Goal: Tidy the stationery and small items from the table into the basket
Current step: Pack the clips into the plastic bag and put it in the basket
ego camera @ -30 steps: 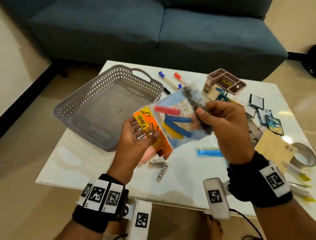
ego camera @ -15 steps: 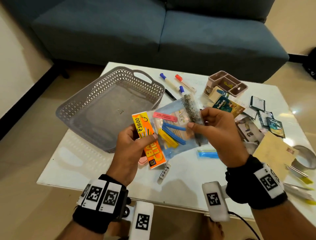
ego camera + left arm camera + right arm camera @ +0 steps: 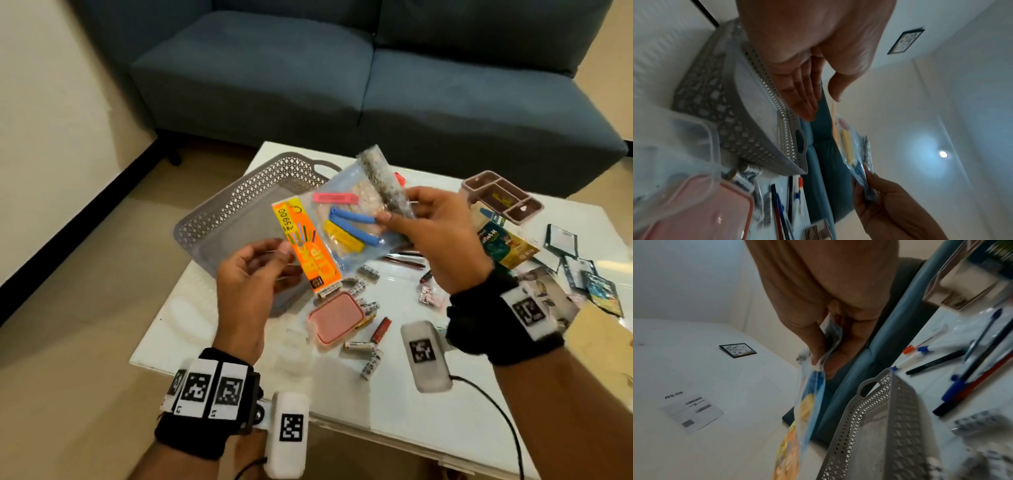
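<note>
Above the near edge of the basket (image 3: 219,222), the right hand (image 3: 435,240) pinches two things at once between thumb and fingers: the clear packet of bag clips (image 3: 342,222) by its right-hand edge, and a slim speckled sachet (image 3: 383,185) pressed against the top of it. The packet hangs in the air, tilted, its orange header card (image 3: 306,246) pointing down toward the left hand (image 3: 250,270), whose fingers are relaxed and parted and hold nothing; the left wrist view shows the thumb just short of the card, with a clear gap between them. I judge the packet light and floppy (thin film with a few loose plastic clips inside), so a pinch at one edge lets it sag and swing, and the glossy film could slip. The stiffest place to hold it is the card header, or flat under the whole packet. The sachet looks lighter still and may slide free of the shared pinch. Half a second ago the left hand was gripping the orange card; it has now let go and dropped back, leaving the right hand to carry both. The packet has also risen and swung further over the basket, uncovering the pink-lidded box (image 3: 337,322) and scattered batteries (image 3: 358,346) on the table (image 3: 394,428) below.
</note>
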